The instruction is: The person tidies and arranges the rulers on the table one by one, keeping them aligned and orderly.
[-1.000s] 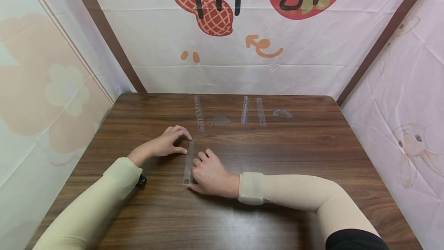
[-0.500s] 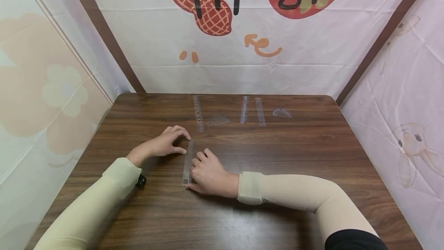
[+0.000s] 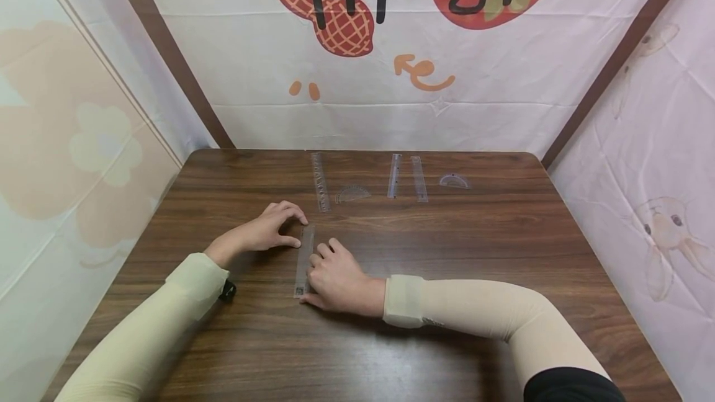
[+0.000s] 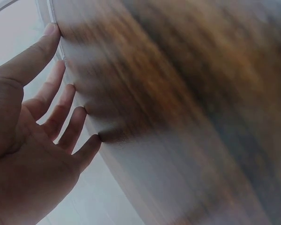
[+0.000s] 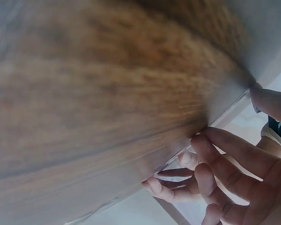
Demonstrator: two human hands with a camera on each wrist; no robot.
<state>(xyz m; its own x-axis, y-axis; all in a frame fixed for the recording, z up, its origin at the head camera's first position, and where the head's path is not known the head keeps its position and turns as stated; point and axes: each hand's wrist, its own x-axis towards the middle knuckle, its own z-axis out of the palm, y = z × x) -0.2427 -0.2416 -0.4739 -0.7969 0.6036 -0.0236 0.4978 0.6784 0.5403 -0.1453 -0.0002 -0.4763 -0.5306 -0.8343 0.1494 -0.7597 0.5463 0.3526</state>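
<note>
Toward nine o'clock on the surface (image 3: 391, 352), a clear ruler (image 3: 303, 259) lies flat. The left hand (image 3: 268, 230) touches its eleven-o'clock side, the right hand (image 3: 337, 281) its four-o'clock side, thumbs and fingers apart.

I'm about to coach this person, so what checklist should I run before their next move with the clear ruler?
1. Left hand touching the clear ruler's left edge, upper half: ok.
2. Right hand at the clear ruler's right edge, lower half: ok.
3. Far end apart from the wavy-patterned ruler: ok, bare table between.
4. Left protractor untouched by hands: ok.
5. Clear ruler parallel to the wavy-patterned ruler: not ok, slants differ.
6. Scale markings readable: cannot tell, too faint.
</note>
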